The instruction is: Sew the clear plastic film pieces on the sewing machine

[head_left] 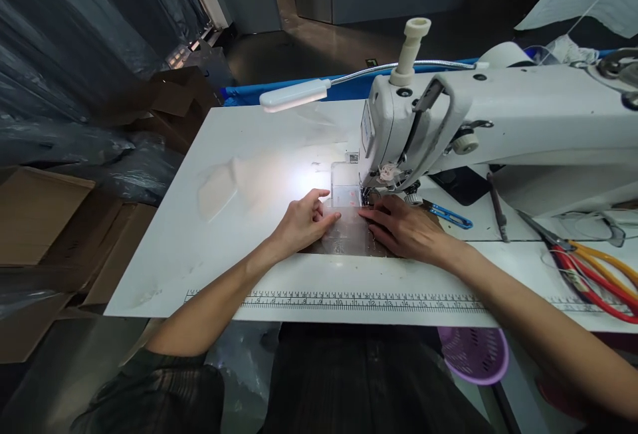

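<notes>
A small clear, shiny piece of material (pixel 347 233) lies on the white table (pixel 209 234) under the needle area of a white sewing machine (pixel 448 121). My left hand (pixel 303 222) rests on the piece's left edge with its fingers curled and the fingertips pressing down. My right hand (pixel 406 226) lies flat on the piece's right side, fingers stretched toward the presser foot (pixel 367 196). Both hands press the piece onto the table just in front of the needle.
A gooseneck lamp (pixel 294 96) lights the table. Blue thread snips (pixel 451 216) lie right of the machine head; red and orange-handled scissors (pixel 598 274) lie at far right. A ruler strip (pixel 349 301) runs along the front edge. A purple basket (pixel 473 353) hangs below. Cardboard boxes (pixel 44 221) stand at left.
</notes>
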Demonstrator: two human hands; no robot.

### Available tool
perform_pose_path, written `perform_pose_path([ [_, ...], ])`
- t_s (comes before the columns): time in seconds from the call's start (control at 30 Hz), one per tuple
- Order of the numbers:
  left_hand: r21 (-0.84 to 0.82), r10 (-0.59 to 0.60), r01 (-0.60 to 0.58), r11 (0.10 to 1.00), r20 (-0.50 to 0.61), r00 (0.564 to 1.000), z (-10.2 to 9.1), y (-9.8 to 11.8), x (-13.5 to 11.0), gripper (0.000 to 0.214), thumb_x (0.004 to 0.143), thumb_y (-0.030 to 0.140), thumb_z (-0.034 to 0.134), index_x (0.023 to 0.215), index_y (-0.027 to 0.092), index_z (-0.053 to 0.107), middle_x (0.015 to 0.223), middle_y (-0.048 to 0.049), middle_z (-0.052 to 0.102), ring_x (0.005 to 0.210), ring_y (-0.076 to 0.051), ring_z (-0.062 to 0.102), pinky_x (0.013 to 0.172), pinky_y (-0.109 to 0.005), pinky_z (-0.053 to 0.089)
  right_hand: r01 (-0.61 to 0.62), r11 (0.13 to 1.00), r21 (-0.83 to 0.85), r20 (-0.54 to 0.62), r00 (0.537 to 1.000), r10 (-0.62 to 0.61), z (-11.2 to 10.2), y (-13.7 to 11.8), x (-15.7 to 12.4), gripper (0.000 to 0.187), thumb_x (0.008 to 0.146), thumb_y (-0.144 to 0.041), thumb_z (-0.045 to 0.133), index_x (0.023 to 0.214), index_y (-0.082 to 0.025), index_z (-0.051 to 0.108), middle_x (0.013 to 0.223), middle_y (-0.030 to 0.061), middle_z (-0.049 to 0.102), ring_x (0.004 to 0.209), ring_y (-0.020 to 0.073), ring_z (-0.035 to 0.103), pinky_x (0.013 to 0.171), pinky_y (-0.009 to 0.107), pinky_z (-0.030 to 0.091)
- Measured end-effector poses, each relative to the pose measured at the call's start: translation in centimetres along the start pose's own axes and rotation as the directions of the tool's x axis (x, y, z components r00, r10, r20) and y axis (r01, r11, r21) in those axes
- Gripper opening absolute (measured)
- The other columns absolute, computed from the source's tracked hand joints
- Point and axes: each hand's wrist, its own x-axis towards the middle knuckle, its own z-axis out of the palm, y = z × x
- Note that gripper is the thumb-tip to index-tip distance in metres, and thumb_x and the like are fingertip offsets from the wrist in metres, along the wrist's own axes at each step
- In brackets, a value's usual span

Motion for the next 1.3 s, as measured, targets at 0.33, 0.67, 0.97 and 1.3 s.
perform_pose_path([
  [0.33, -0.035, -0.027, 0.028, 0.999, 0.036, 0.999, 0.2, -0.8, 0.4, 0.055, 0.077, 0.038, 0.076, 0.123, 0.017, 0.055, 0.065, 0.005, 0.061, 0.054, -0.012, 0.059, 0.057, -0.026, 0.049, -0.087, 0.971, 0.221, -0.067, 0.992, 0.104, 0.8, 0.9, -1.2, 0.039, 0.097, -0.036, 0.049, 0.134, -0.031, 0.061, 0.118, 0.0094, 0.062, 0.092, 0.021, 0.063, 0.069, 0.031, 0.051],
  [0.67, -0.052, -0.056, 0.056, 0.997, 0.014, 0.998, 0.3, -0.4, 0.4, 0.057, 0.076, 0.039, 0.078, 0.122, 0.017, 0.055, 0.067, 0.0043, 0.064, 0.054, -0.013, 0.061, 0.059, -0.026, 0.05, -0.112, 0.968, 0.226, -0.05, 0.991, 0.126, 1.0, 1.0, -1.4, 0.035, 0.095, -0.033, 0.051, 0.126, -0.031, 0.067, 0.12, 0.01, 0.062, 0.098, 0.0234, 0.064, 0.073, 0.033, 0.051],
  [0.97, -0.064, -0.051, 0.051, 0.997, 0.007, 0.999, 0.4, -0.7, 0.6, 0.06, 0.073, 0.041, 0.081, 0.122, 0.017, 0.055, 0.063, 0.0047, 0.063, 0.053, -0.013, 0.061, 0.056, -0.026, 0.049, -0.004, 0.951, 0.31, -0.059, 0.998, 0.023, 0.2, 0.9, -1.6, 0.036, 0.09, -0.02, 0.053, 0.118, -0.033, 0.072, 0.117, 0.007, 0.066, 0.1, 0.0223, 0.063, 0.083, 0.036, 0.05],
  [1.3, 0.213, 0.167, -0.131, 0.968, -0.157, 0.973, 0.2, -0.4, 1.0, 0.042, 0.079, 0.045, 0.074, 0.111, 0.02, 0.065, 0.095, -0.0061, 0.065, 0.063, -0.013, 0.057, 0.058, -0.028, 0.047, 0.077, 0.97, 0.229, -0.032, 0.997, -0.071, -0.1, 0.8, -1.8, 0.034, 0.087, -0.023, 0.057, 0.115, -0.033, 0.073, 0.121, 0.0083, 0.065, 0.102, 0.0256, 0.061, 0.083, 0.041, 0.048],
])
